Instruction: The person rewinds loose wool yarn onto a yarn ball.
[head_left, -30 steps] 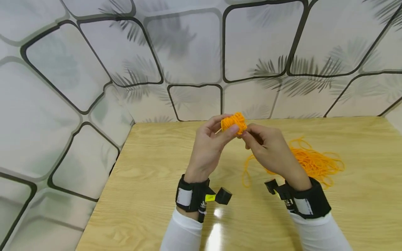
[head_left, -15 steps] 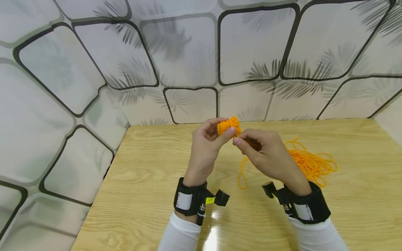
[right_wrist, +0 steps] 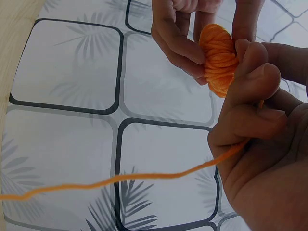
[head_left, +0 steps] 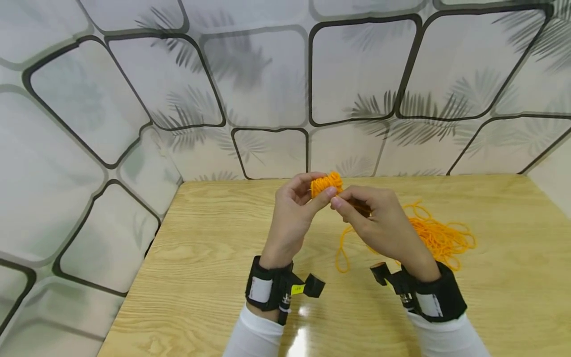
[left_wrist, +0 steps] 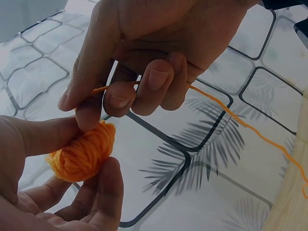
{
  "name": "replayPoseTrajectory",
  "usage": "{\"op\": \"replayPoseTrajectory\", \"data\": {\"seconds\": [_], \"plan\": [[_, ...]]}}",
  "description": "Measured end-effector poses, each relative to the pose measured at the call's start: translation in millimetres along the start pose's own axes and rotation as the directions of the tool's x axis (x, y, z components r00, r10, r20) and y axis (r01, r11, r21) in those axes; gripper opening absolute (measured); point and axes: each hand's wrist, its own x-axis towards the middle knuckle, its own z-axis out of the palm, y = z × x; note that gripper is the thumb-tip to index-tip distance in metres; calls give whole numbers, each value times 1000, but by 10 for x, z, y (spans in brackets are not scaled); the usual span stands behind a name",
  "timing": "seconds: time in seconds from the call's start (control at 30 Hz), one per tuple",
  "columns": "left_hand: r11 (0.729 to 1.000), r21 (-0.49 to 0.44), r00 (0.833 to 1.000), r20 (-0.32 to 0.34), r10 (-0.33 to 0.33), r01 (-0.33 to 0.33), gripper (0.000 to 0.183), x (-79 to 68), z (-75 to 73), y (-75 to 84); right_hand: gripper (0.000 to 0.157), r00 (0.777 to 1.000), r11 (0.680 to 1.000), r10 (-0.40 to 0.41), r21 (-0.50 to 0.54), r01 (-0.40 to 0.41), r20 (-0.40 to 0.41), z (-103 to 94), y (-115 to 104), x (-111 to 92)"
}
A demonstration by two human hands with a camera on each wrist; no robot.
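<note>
Rising at the far left and carrying on behind the table (head_left: 192, 277), a pale wall (head_left: 276, 153) bears dark rounded outlines and grey leaf fronds. Next comes the left hand (head_left: 290, 215), lifted above the wooden surface, its thumb and fingers parted only by the thickness of the small yarn ball (head_left: 327, 184) they grip.

That ball is vivid orange, stubby and oval, with thick plies lying snugly side by side. In the head view its left portion shows even, parallel turns, while the right end is bumpier and more jumbled. From the left wrist, the wraps cross one another at a slant over a plump, slightly fuzzy body; from the right wrist, it looks longer than wide, its turns stacked across it.

Below and to the right of the ball, a slim loop (head_left: 342, 255) of the same orange yarn lies on the wood. The right hand (head_left: 379, 218) comes next, just beside the ball, fingers bent, thumb and forefinger tips together on the strand (left_wrist: 240, 121), which passes among the other fingers and trails away in a gentle wave. Whether those tips touch the ball is hard to tell. Farthest right, partly behind that hand, a loose heap (head_left: 439, 239) of orange yarn sprawls across the table in tangled, overlapping curls.
</note>
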Motion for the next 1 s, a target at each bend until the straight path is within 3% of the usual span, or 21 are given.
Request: {"op": "replayPoseTrajectory", "data": {"seconds": [0.13,0.23,0.4,0.53,0.67,0.73,0.8,0.87,0.93,1.0], "plan": [[999,24,999,47,-21,20,32,-12,-18,7,11,1000,1000,4,23,-4,6,-8,59,-18],[990,131,988,137,-78,60,29,-34,-48,20,11,1000,997,18,69,-18,7,-40,114,-32],[951,303,936,310,-166,68,23,-67,-62,55,10,999,996,15,84,-12,-39,-98,148,-40],[948,314,892,412,-185,52,22,-82,-42,69,9,998,994,23,106,-17,-57,-107,143,-34],[951,306,832,516,-204,43,20,-80,-22,51,9,998,990,28,136,-21,-54,-112,131,-32],[961,271,815,545,-198,52,20,-77,-22,42,8,998,991,33,131,-26,-56,-114,143,-32],[975,209,820,544,-177,72,22,-83,-30,47,9,997,992,42,122,-34,-66,-113,169,-27],[990,104,845,518,-135,94,26,-87,-42,61,10,996,992,55,118,-46,-74,-105,205,-16],[994,-36,890,451,-72,99,32,-87,-44,77,11,996,991,67,122,-58,-66,-91,232,-5],[985,-163,942,337,-4,63,35,-77,-26,85,11,997,993,75,95,-72,-25,-73,233,-2]]}}
